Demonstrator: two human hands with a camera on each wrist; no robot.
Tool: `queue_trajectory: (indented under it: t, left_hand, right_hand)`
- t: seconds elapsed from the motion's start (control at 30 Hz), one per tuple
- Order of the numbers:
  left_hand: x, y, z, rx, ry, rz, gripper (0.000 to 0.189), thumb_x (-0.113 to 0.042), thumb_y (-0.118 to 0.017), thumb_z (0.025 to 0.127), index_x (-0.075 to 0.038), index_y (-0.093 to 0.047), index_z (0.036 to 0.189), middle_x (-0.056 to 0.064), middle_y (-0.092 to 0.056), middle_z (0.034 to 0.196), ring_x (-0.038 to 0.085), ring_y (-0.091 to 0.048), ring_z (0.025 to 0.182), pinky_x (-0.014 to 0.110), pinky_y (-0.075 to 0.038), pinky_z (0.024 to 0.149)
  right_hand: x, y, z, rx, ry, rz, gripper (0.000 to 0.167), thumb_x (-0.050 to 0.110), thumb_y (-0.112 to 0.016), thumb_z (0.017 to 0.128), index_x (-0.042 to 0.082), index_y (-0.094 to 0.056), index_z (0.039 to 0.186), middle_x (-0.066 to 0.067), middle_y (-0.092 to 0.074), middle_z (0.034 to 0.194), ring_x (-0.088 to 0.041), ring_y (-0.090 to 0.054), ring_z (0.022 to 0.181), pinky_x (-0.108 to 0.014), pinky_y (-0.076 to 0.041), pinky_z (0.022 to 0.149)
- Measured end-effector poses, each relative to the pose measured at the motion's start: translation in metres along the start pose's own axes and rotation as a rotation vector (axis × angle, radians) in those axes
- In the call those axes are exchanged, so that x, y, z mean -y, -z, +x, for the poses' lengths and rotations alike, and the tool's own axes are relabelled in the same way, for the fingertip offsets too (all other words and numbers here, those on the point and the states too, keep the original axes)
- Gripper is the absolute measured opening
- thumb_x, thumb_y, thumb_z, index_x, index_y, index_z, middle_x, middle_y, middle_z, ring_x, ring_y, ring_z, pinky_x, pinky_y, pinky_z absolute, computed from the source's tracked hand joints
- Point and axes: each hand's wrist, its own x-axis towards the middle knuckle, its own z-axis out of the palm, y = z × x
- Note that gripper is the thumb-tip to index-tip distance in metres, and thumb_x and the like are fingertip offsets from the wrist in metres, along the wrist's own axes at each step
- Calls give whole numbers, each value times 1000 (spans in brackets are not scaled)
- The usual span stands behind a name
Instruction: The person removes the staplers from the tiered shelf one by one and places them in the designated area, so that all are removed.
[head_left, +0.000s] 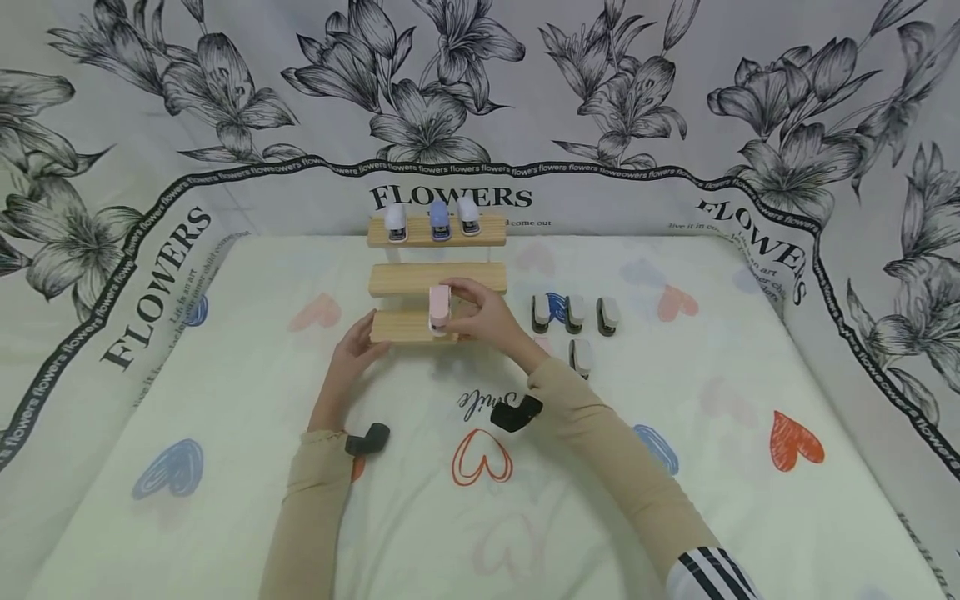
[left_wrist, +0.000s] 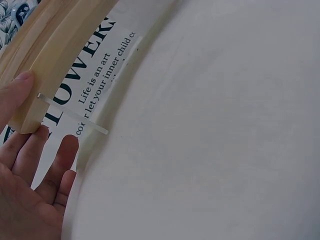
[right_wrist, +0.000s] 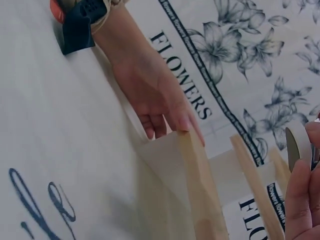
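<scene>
A three-tier wooden rack stands mid-table. My left hand (head_left: 351, 354) grips the left end of its front plank (head_left: 401, 327), thumb on top and fingers underneath, as the left wrist view shows. Between thumb and fingers, my right hand (head_left: 487, 317) holds a small pink stapler (head_left: 439, 307) over that plank; whether it touches the wood I cannot tell. In the right wrist view this stapler (right_wrist: 298, 142) is partly cut off at the edge. Along the back plank (head_left: 416, 232) sit a white stapler (head_left: 395, 221), a blue-violet stapler (head_left: 439, 218) and another white stapler (head_left: 468, 214).
Several pale staplers with dark bases stand on the cloth right of the rack, among them a rear stapler (head_left: 607, 317) and a nearer stapler (head_left: 580, 357) close to my right forearm. The middle plank (head_left: 405, 279) lies behind the front one. Flower-printed fabric (head_left: 615, 100) hangs behind.
</scene>
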Motion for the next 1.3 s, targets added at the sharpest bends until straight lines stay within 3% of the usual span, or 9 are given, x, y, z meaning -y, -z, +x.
queue_trajectory:
  t: [0.2, 0.47, 0.67, 0.9, 1.07, 1.3]
  left_hand:
    - [0, -3, 0, -3, 0, 25, 69, -16, -65, 83, -8, -27, 140, 14, -33, 139, 10, -53, 92, 28, -41, 86]
    - [-1, 3, -1, -9, 4, 49, 71, -20, -65, 84, -9, -26, 141, 13, -34, 139, 17, -53, 96, 39, -38, 90]
    - [2, 3, -2, -12, -12, 46, 69, -18, -64, 84, -8, -26, 141, 14, -36, 137, 13, -54, 94, 29, -41, 86]
    - [2, 2, 0, -27, -17, 34, 69, -21, -66, 83, -11, -29, 140, 11, -37, 137, 16, -53, 96, 28, -43, 84]
    - [2, 3, -1, -35, -5, 30, 70, -22, -66, 82, -11, -29, 140, 10, -37, 137, 21, -52, 101, 32, -41, 88]
    - [4, 5, 0, 14, -75, 19, 67, -12, -63, 85, -4, -27, 140, 14, -35, 137, 18, -53, 100, 25, -45, 80]
  right_hand:
    - [-1, 30, -31, -13, -17, 53, 61, -2, -70, 74, 9, -46, 128, -5, -49, 128, -20, -55, 55, -28, -47, 52]
    - [3, 62, -56, 37, 44, 92, 62, -10, -63, 75, 1, -39, 131, -10, -44, 131, -15, -54, 58, -31, -48, 54]
    - [1, 81, -78, 68, 29, 73, 61, -15, -58, 76, -2, -36, 131, -16, -38, 134, -16, -58, 69, -35, -51, 59]
    - [-3, 100, -103, 53, 14, 2, 63, -15, -60, 74, -3, -35, 130, -19, -39, 131, -13, -54, 58, -31, -48, 51]
    - [-9, 113, -112, 48, 31, -11, 61, -14, -60, 75, -3, -36, 130, -9, -46, 124, -14, -53, 56, -26, -43, 47]
    - [-22, 141, -124, 19, 37, -26, 58, -14, -60, 75, 7, -42, 127, 6, -52, 120, -14, -53, 52, -22, -40, 43]
